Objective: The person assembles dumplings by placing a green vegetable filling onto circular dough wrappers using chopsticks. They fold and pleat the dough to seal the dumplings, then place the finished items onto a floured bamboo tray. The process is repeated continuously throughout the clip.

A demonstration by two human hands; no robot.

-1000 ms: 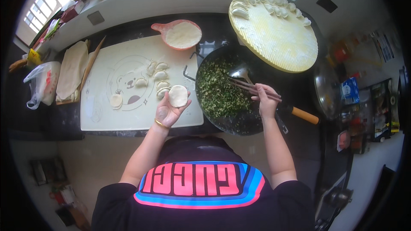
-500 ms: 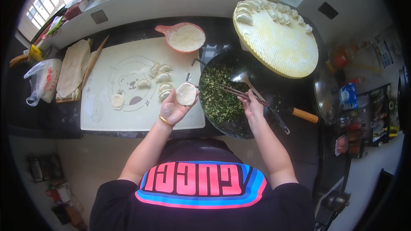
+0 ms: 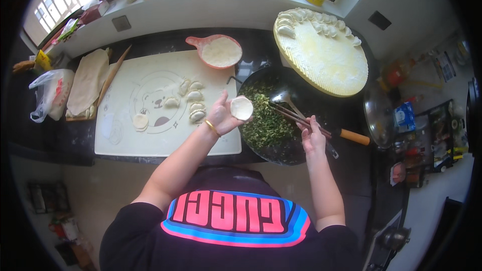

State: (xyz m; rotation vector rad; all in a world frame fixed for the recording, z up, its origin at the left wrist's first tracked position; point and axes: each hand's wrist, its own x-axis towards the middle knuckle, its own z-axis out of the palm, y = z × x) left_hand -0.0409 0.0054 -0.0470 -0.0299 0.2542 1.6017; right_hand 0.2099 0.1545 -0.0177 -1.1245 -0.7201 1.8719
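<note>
A round dumpling wrapper [image 3: 242, 108] lies flat across the fingers of my left hand [image 3: 221, 117], held at the wok's left rim. My right hand [image 3: 314, 139] grips a pair of chopsticks [image 3: 293, 115]. Their tips reach into chopped green filling [image 3: 271, 130], where a clump shows near the wrapper. This filling covers the left part of a dark wok [image 3: 319, 103]. A metal ladle [image 3: 282, 96] rests in the wok, partly behind the chopsticks. Several folded dumplings [image 3: 196, 96] and a round wrapper [image 3: 140, 122] lie on the pale mat [image 3: 118, 143] to the left.
At the far right, a round yellow ribbed tray [image 3: 326, 68] carries dumplings along its back edge. A pink scoop-shaped bowl [image 3: 219, 51] of flour stands behind the mat. Left of it are a rolling pin [image 3: 113, 76], a dough sheet [image 3: 88, 85] and a plastic bag [image 3: 52, 93]. Jars line the sill.
My left hand has moved right and slightly up, bringing the wrapper to the wok's rim. The right hand has shifted right and down, and filling is now bunched at the chopstick tips.
</note>
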